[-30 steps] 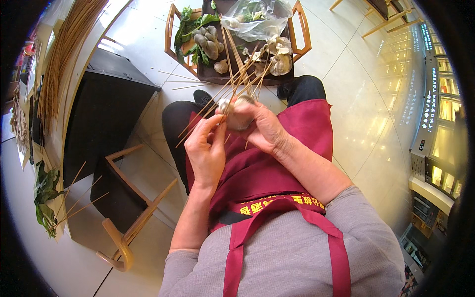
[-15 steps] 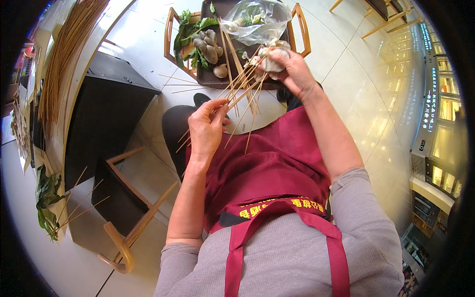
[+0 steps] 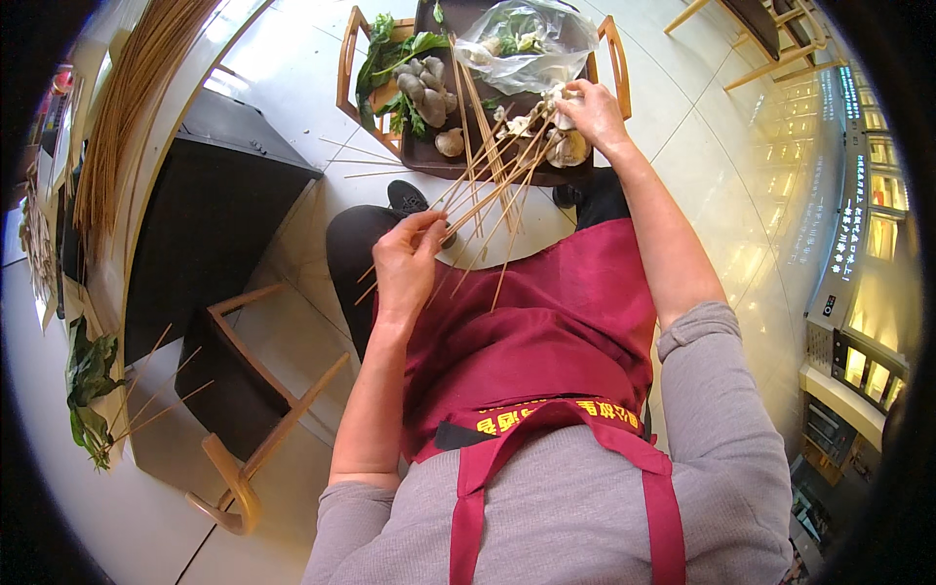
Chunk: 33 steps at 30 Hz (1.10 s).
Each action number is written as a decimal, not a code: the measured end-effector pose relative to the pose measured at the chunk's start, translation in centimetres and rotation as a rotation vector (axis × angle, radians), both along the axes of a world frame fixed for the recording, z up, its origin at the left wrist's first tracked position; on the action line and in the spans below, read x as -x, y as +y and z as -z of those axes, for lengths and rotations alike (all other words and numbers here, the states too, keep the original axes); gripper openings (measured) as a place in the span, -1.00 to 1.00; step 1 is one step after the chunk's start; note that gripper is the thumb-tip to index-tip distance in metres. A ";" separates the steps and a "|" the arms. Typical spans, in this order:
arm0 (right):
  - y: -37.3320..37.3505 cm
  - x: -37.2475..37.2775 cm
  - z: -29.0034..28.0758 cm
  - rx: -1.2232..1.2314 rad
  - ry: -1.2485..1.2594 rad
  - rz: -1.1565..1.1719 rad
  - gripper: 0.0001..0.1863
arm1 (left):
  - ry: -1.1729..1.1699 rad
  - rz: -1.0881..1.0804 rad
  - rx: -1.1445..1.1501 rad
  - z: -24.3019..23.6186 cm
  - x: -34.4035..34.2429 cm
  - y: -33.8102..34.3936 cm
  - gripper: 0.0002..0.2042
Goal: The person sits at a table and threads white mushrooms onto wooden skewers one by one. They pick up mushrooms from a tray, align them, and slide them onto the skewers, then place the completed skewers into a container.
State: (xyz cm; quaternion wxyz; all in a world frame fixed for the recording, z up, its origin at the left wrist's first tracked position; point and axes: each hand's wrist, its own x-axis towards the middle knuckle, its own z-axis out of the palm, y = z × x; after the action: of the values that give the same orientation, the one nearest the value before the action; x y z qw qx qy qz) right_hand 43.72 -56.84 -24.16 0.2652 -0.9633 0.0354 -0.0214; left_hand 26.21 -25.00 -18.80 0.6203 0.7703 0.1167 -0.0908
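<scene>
My left hand (image 3: 405, 265) is closed around the lower part of several thin wooden skewers (image 3: 478, 203), which fan out toward the tray. Pale mushroom pieces (image 3: 522, 125) sit at the far ends of these skewers. There my right hand (image 3: 597, 119) pinches a pale mushroom piece, its fingertips partly hiding it. Just below that hand, a larger pale mushroom (image 3: 567, 149) lies at the corner of the dark tray (image 3: 417, 152). Also on the tray are a cluster of grey mushrooms (image 3: 425, 94), a small round mushroom (image 3: 449, 142) and more skewers lying across its edge.
Green leaves (image 3: 421, 45) and a clear plastic bag (image 3: 526, 47) of vegetables occupy the tray's far part. Wooden chair arms (image 3: 616, 68) flank it. At left, a counter bears a large skewer bundle (image 3: 141, 107) and leafy skewers (image 3: 93, 390); a wooden chair (image 3: 255, 458) stands below.
My right hand has moved slightly right and up, off the large pale mushroom, which now shows on the tray. My left hand still grips the skewers. The whole view has shifted a little.
</scene>
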 end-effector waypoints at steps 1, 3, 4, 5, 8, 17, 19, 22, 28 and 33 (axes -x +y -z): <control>0.4 0.1 -0.1 0.037 -0.009 0.000 -0.49 | 0.026 -0.040 0.020 -0.3 0.1 0.4 -0.83; 1.4 0.4 -0.6 0.127 0.026 0.005 -0.52 | 0.043 -0.122 0.103 -1.1 0.6 1.3 -0.84; 1.9 0.6 -1.0 0.177 0.047 0.012 -0.53 | 0.036 -0.160 0.157 -1.5 0.8 1.8 -0.85; 2.5 0.8 -1.3 0.225 0.040 0.007 -0.56 | 0.042 -0.160 0.141 -1.9 0.9 2.5 -0.85; 4.2 1.5 -2.3 0.464 -0.130 -0.037 -0.58 | 0.035 -0.179 0.054 -2.5 1.2 4.2 -0.84; 15.9 2.3 0.5 0.425 -0.218 -0.587 -0.82 | -0.015 -0.227 -0.041 -2.2 1.3 6.0 -0.84; 17.5 2.5 1.4 0.521 -0.126 -0.581 -0.84 | -0.027 -0.222 -0.019 -2.2 1.4 5.7 -0.82; 18.6 2.3 2.1 0.634 -0.026 -0.559 -0.82 | -0.058 -0.219 -0.050 -2.4 1.6 5.4 -0.82; 17.3 2.0 2.4 0.495 -0.077 -0.507 -0.80 | -0.042 -0.206 -0.034 -2.5 1.7 5.6 -0.82; 15.5 2.3 3.7 0.388 -0.214 -0.501 -0.67 | -0.051 -0.191 0.018 -1.6 2.0 5.6 -0.85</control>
State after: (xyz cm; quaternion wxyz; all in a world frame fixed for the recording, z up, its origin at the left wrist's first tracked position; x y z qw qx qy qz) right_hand 41.37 -41.32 -27.90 0.0759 -0.9669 -0.2354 -0.0631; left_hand 24.19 -19.38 -17.23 0.6360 0.7520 0.1730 -0.0124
